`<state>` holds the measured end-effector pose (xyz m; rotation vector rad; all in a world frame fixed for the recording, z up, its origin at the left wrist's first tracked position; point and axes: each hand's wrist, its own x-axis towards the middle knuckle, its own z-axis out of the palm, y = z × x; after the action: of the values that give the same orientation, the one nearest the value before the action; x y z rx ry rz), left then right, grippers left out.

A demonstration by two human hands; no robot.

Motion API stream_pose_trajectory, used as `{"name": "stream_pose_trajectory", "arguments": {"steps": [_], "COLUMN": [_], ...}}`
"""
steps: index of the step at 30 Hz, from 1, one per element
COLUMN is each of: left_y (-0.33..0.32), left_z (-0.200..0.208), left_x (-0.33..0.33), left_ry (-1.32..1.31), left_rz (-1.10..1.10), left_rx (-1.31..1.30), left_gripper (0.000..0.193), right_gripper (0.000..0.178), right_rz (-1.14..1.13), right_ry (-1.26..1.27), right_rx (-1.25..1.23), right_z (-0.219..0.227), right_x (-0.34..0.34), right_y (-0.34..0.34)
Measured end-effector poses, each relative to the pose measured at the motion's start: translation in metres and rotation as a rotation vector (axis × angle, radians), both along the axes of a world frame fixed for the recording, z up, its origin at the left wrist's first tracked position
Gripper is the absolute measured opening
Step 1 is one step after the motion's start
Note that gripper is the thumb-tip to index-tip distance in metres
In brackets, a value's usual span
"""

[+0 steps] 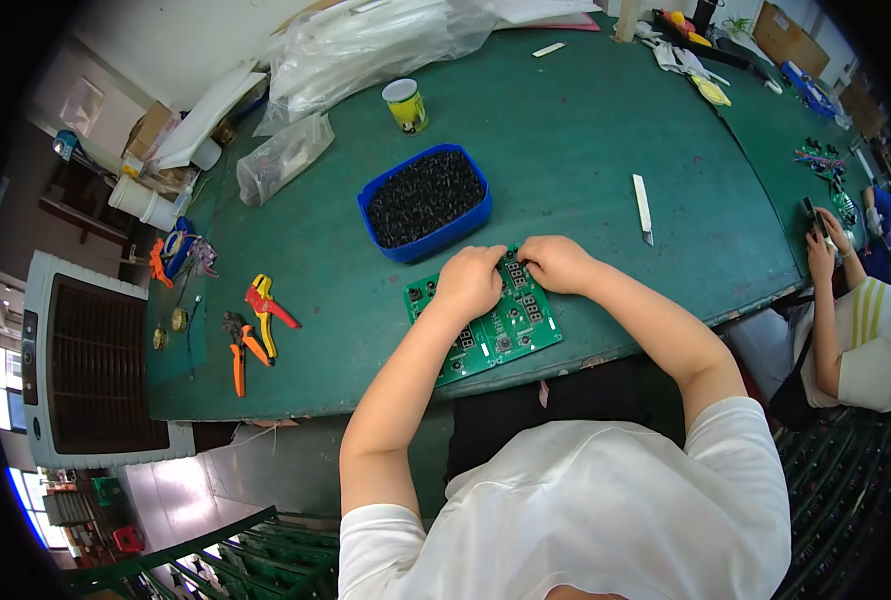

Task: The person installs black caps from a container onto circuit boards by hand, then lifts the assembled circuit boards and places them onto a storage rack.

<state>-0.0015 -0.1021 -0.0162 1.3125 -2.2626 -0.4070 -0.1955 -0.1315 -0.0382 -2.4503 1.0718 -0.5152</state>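
Note:
A green circuit board panel (492, 330) with several digit displays and small black parts lies near the table's front edge. My left hand (472, 280) rests over its upper part, fingers closed and pointing toward the far edge. Close beside it, my right hand (557, 264) has curled fingers at the board's far right corner. Whatever the fingertips of either hand grip is too small or hidden to make out. Just beyond the board stands a blue bin (433, 245) filled with small black parts (423, 198).
On the green table (585, 130) are orange-handled pliers (238, 352), a red-and-yellow wire stripper (266, 312), a yellow-green can (405, 106), a white-handled knife (642, 208) and plastic bags (285, 158). A co-worker (860, 330) sits at the right, holding a dark object.

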Motion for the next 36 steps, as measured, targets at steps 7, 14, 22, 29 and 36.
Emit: {"name": "stream_pose_trajectory", "arguments": {"steps": [7,14,22,29,36], "left_y": [0.001,0.0,0.001,-0.001,0.0], "left_z": [-0.012,-0.011,-0.008,-0.014,-0.013], "left_x": [-0.001,-0.003,-0.004,-0.002,-0.002], "left_ry": [0.01,-0.047,-0.019,-0.014,-0.029], "left_rz": [-0.019,-0.011,-0.007,-0.009,0.003], "left_rx": [0.01,0.068,0.074,0.048,0.055], "left_gripper": [0.018,0.013,0.011,0.011,0.011], "right_gripper": [0.017,0.013,0.007,0.008,0.017], "right_rz": [-0.021,-0.18,-0.202,0.018,0.015], "right_ry": [-0.06,-0.199,-0.369,-0.107,-0.126], "right_rx": [0.062,0.154,0.435,0.064,-0.005], "right_z": [0.001,-0.01,-0.019,-0.009,-0.005], "right_x": [-0.002,0.002,0.0,-0.006,-0.008], "right_y": [0.003,0.008,0.003,-0.004,0.004]}}
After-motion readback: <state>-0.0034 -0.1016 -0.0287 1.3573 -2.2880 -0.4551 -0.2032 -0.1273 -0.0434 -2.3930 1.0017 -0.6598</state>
